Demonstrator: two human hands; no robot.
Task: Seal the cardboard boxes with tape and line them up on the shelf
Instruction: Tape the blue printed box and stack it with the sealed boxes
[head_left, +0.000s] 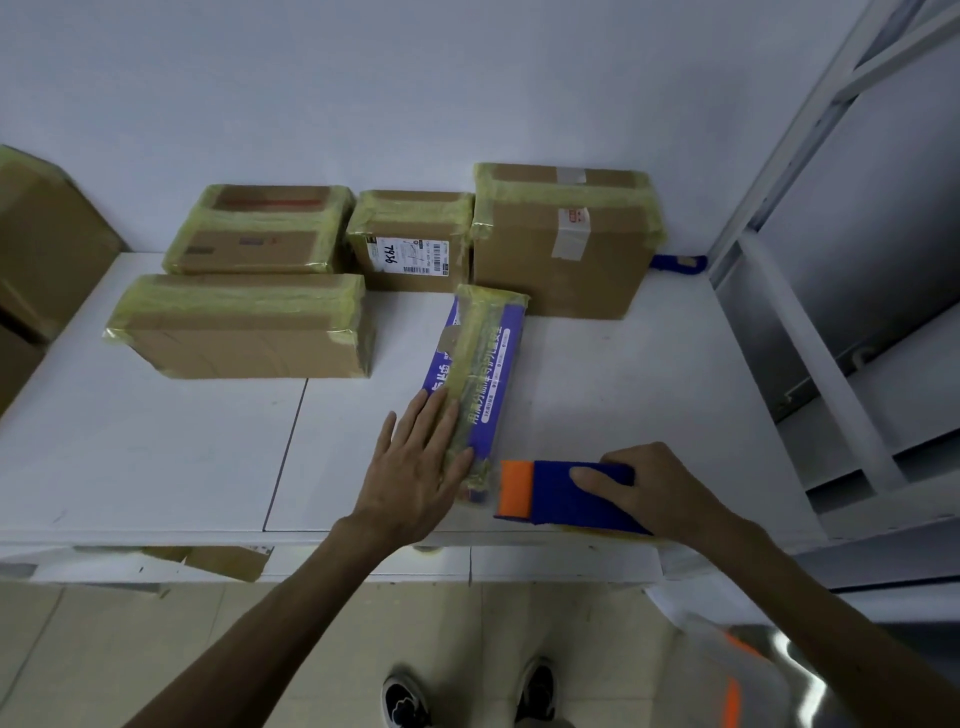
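White shelf (156, 457) holds taped brown boxes (244, 332) at the back and a purple box (488, 364) near the front edge; the left hand (415, 467) lies flat on it, fingers (436, 415) straight; the right hand (649, 488) curls its fingers round a blue tape dispenser (556, 501) just beside it. If the flat hand lets up, the box may slide and the next strip go on crooked.

I've got a white shelf (156, 457). Back row at the wall: flat brown cardboard box (260, 231), small labelled cardboard box (410, 244), tall brown cardboard box (563, 249). In front: long brown cardboard box (244, 327) on the left, purple printed box (485, 358) angled mid-shelf, blue-and-orange tape dispenser (556, 496) near the front edge.
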